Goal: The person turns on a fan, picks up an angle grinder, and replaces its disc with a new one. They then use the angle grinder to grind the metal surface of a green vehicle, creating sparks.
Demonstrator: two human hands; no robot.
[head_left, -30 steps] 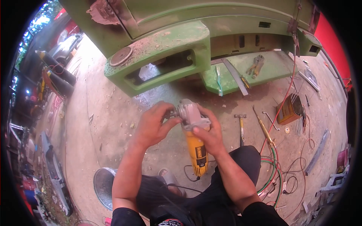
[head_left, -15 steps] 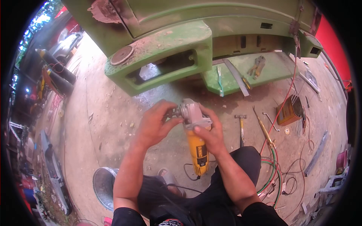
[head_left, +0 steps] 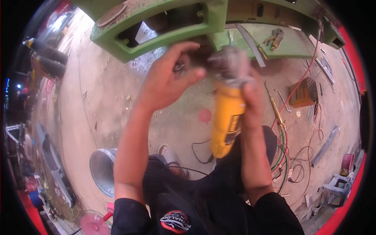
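Note:
A yellow angle grinder (head_left: 227, 117) with a grey, blurred head is gripped near its head by my right hand (head_left: 253, 96). Its body hangs down above my knee. No disc shows on the head, where a short spindle points left. My left hand (head_left: 164, 80) is to the left of the grinder, apart from it. Thumb and index finger are spread, while the other fingers curl around a small grey metallic bit (head_left: 179, 67) too blurred to name. A pinkish round disc (head_left: 205, 115) lies between the hands in view, seemingly on the floor.
Ahead is a green vehicle panel (head_left: 215, 15) with pliers (head_left: 275, 39) on its lower ledge. At right are a torch (head_left: 276, 107) with red and green hoses, and a rusty tin (head_left: 303, 93). A metal bucket (head_left: 102, 168) stands at left. The grinder's cord (head_left: 188, 169) crosses my legs.
My left hand has come off the grinder head and moved up. The grinder has shifted right and up in my right hand. The view has tilted down, and the round disc now shows.

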